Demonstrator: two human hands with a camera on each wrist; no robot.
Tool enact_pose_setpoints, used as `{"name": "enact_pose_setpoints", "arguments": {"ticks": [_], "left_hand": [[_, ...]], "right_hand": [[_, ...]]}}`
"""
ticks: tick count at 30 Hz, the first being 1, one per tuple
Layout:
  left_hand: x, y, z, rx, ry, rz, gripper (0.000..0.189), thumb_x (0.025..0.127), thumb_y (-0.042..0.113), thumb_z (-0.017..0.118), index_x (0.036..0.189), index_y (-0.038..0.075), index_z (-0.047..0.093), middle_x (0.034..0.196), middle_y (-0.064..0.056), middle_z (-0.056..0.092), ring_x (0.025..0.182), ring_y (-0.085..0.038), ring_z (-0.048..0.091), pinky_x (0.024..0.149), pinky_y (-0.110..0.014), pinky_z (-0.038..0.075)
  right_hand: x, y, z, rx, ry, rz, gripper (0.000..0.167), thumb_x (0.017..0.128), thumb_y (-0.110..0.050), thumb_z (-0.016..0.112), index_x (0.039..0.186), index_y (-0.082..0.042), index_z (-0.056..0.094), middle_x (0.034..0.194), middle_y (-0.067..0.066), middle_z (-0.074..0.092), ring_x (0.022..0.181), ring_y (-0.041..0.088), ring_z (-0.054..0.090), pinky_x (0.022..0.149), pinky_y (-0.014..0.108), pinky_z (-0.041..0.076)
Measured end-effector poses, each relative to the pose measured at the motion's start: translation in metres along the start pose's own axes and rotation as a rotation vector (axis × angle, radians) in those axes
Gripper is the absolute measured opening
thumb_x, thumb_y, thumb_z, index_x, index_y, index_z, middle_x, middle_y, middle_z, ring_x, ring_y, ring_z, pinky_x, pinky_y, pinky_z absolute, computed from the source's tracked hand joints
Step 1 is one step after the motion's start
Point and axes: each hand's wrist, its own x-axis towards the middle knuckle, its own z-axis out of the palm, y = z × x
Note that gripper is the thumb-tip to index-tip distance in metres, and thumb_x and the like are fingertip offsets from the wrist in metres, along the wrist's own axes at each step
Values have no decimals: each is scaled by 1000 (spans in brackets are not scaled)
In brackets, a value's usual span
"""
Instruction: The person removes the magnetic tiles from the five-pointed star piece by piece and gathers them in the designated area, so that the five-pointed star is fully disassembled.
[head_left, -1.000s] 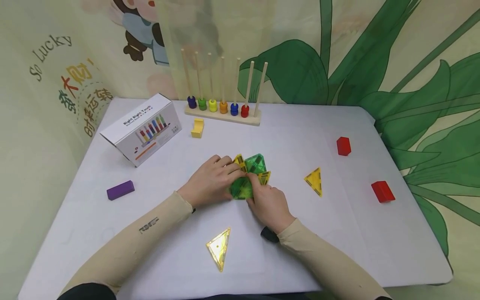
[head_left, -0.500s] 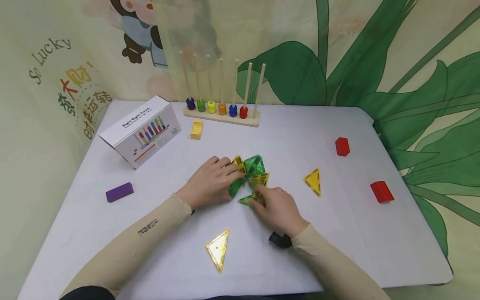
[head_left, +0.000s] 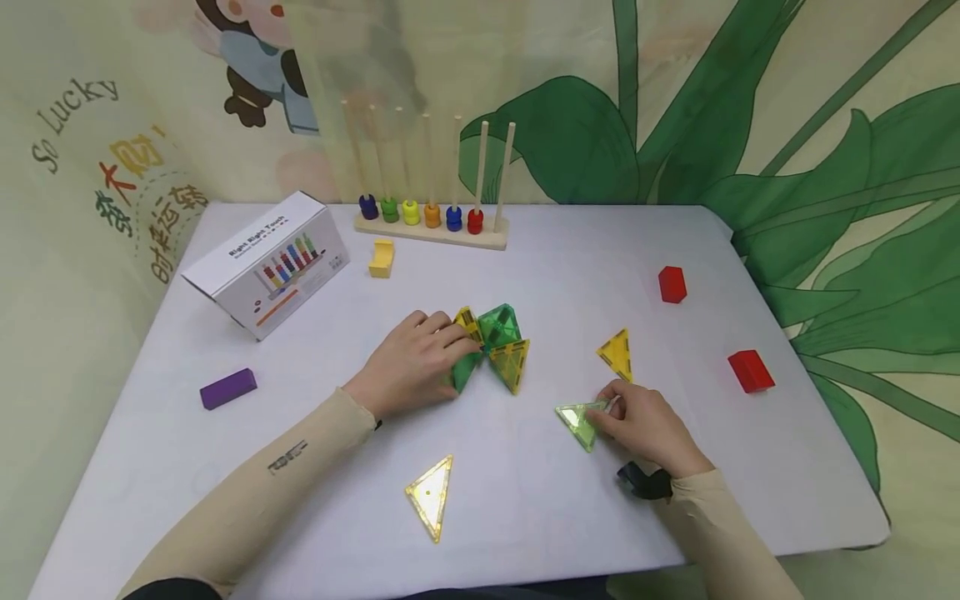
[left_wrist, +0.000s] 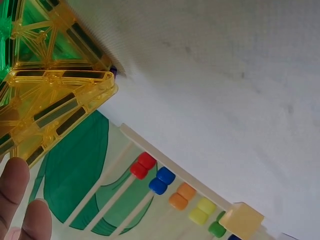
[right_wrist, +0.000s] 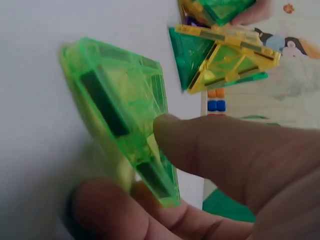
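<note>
In the head view my left hand (head_left: 412,360) holds the near left side of a cluster of triangular magnetic tiles, its fingers over a yellow tile (head_left: 467,323) and a dark green one. The cluster's right side shows a green tile (head_left: 500,325) and a leaning yellow tile (head_left: 511,364). Two fingertips (left_wrist: 14,182) appear below the yellow edge in the left wrist view. Off to the right, my right hand (head_left: 651,427) pinches a light green triangular magnetic tile (right_wrist: 120,95) between thumb and fingers, close over the table, apart from the cluster.
One yellow triangle (head_left: 618,354) lies just beyond my right hand, another (head_left: 431,497) near the front. Red blocks (head_left: 751,371) stand at right, a purple block (head_left: 228,389) at left. Behind are a box (head_left: 281,267), a yellow block (head_left: 381,259) and a pegged bead rack (head_left: 431,234).
My right hand has pulled the light green tile off the cluster's near side and carried it right. The cluster's right yellow tile now leans outward. My left hand has stayed at the cluster.
</note>
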Motion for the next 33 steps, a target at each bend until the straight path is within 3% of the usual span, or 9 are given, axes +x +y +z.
{"name": "enact_pose_setpoints", "arguments": {"ticks": [8, 16, 23, 26, 30, 33], "left_hand": [[-1, 1, 1, -6, -2, -9, 62, 75, 42, 90, 129, 20, 70, 123, 1, 72, 113, -23, 62, 95, -42, 53], [-2, -1, 0, -11, -3, -13, 63, 76, 42, 90, 131, 21, 68, 123, 1, 73, 113, -22, 63, 94, -42, 53], [-3, -2, -2, -23, -13, -23, 67, 76, 45, 91, 133, 22, 66, 126, 1, 73, 114, -22, 62, 93, -42, 53], [-5, -4, -5, -45, -6, -32, 74, 73, 56, 90, 134, 22, 65, 127, 1, 72, 114, -22, 61, 93, -42, 52], [-10, -16, -10, -125, 65, -99, 73, 80, 64, 81, 134, 17, 65, 124, -2, 71, 112, -23, 62, 92, -42, 52], [-11, -30, -8, -264, 116, -205, 49, 95, 49, 71, 128, 13, 67, 120, -4, 73, 109, -25, 63, 93, -44, 53]], "right_hand": [[-2, 3, 0, -9, 73, 79, 35, 93, -28, 75, 116, -6, 60, 68, 3, 60, 60, 17, 52, 55, 29, 41], [7, -19, 5, 19, 145, -24, 23, 96, -28, 73, 105, -8, 66, 63, 2, 55, 54, 16, 47, 49, 26, 36], [18, -43, 15, 41, 116, -96, 20, 94, -29, 75, 100, -11, 69, 62, -1, 54, 55, 15, 47, 50, 25, 34], [22, -49, 18, 46, 107, -115, 20, 94, -29, 76, 99, -11, 69, 62, -2, 54, 55, 14, 47, 51, 24, 34], [24, -54, 24, 59, 106, -140, 18, 94, -27, 76, 98, -11, 70, 62, -2, 55, 55, 12, 46, 51, 24, 32], [24, -60, 30, 73, 122, -168, 16, 94, -26, 75, 94, -11, 72, 61, -4, 53, 54, 11, 44, 51, 23, 31]]}}
